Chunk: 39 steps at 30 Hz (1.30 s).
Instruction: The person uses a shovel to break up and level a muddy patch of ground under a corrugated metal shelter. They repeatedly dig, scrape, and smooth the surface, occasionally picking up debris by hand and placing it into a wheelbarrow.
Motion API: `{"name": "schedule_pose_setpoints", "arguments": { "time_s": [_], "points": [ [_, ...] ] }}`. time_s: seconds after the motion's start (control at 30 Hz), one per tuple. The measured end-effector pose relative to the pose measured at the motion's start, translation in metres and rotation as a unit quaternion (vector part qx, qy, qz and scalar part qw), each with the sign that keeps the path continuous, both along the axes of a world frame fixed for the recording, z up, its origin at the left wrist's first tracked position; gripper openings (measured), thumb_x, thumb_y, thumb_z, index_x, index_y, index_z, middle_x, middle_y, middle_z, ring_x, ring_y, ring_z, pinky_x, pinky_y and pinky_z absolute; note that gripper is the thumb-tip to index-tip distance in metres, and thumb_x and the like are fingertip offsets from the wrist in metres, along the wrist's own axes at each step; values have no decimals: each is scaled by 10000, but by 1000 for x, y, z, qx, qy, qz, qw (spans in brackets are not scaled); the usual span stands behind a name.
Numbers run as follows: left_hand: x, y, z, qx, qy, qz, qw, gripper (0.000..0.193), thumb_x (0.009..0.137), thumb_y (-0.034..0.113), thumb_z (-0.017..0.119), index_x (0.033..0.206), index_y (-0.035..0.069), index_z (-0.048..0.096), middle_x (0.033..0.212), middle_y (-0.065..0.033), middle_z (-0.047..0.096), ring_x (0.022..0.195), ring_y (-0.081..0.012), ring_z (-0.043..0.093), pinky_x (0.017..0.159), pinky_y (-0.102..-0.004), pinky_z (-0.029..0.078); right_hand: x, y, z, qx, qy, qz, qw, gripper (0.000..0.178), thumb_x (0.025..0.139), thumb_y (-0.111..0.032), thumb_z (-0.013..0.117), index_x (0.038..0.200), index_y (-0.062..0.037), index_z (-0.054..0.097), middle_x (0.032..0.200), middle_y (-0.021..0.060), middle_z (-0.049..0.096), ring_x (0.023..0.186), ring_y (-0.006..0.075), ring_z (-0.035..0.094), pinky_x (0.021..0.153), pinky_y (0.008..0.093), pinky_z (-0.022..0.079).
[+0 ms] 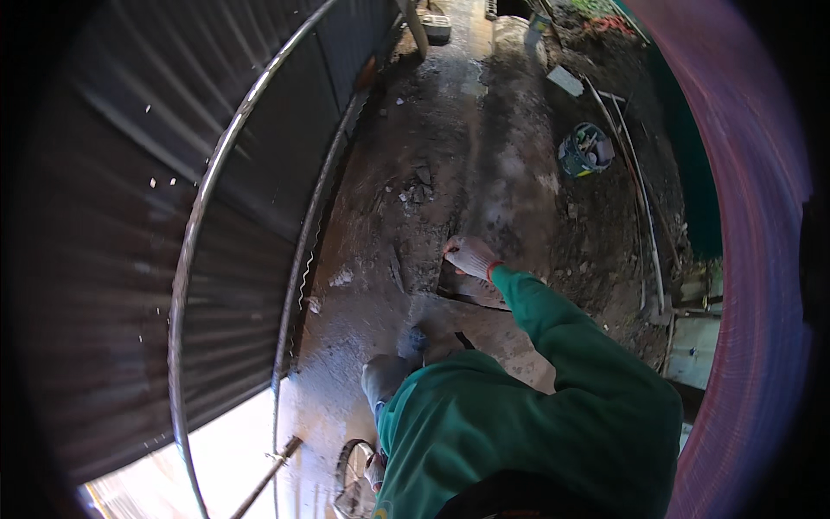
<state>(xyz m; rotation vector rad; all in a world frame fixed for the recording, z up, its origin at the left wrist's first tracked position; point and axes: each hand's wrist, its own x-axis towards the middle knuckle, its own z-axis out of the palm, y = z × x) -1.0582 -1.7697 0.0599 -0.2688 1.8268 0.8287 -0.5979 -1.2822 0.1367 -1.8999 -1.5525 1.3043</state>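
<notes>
My right hand (472, 257), in a pale knitted glove with an orange-red cuff, is low over the muddy ground. Its fingers are curled together beside the dark edge of a recess (471, 299); whatever they may hold is too small to make out. At the lower edge, my left hand (374, 473), also in a light glove, shows only in part next to a round, pale-rimmed container (344, 468). My green top hides most of that hand, and its fingers cannot be read.
A ribbed dark metal wall (112, 285) and a curved metal pipe (184, 259) run along the left. On the right stand a bucket (586, 150) with things in it and long thin poles (638, 186). Rubble (417, 192) lies ahead; a pale slab (565, 80) lies farther off.
</notes>
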Motion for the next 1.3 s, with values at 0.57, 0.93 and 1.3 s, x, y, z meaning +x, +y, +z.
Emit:
{"name": "schedule_pose_setpoints", "arguments": {
  "time_s": [0.57, 0.93, 1.3],
  "points": [
    [-121, 486, -53, -23, 18, -240, 970, 153, 915, 171, 667, 783, 96, 655, 632, -50, 621, 481, -182, 593, 402, -355, 425, 101, -30, -147, -239, 49, -404, 882, 68, 796, -58, 683, 736, -35, 661, 735, 99, 665, 629, 208, 646, 571, 389, 532],
    [-29, 967, -58, 172, 63, -341, 922, 133, 1002, 184, 636, 1096, 89, 628, 863, -48, 683, 716, -178, 672, 614, -339, 577, -21, -28, -148, -406, 172, -461, 770, 89, 925, -171, 640, 880, -96, 658, 767, 70, 681, 571, 190, 623, 464, 335, 457],
    [227, 1127, -22, 31, 9, -481, 876, 321, 987, 181, 650, 1264, 20, 638, 984, -60, 707, 824, -157, 696, 736, -295, 572, 358, 377, -133, -94, 191, -373, 903, 169, 980, -89, 598, 1126, -34, 663, 860, 44, 675, 746, 154, 651, 604, 310, 503]
  ]
}}
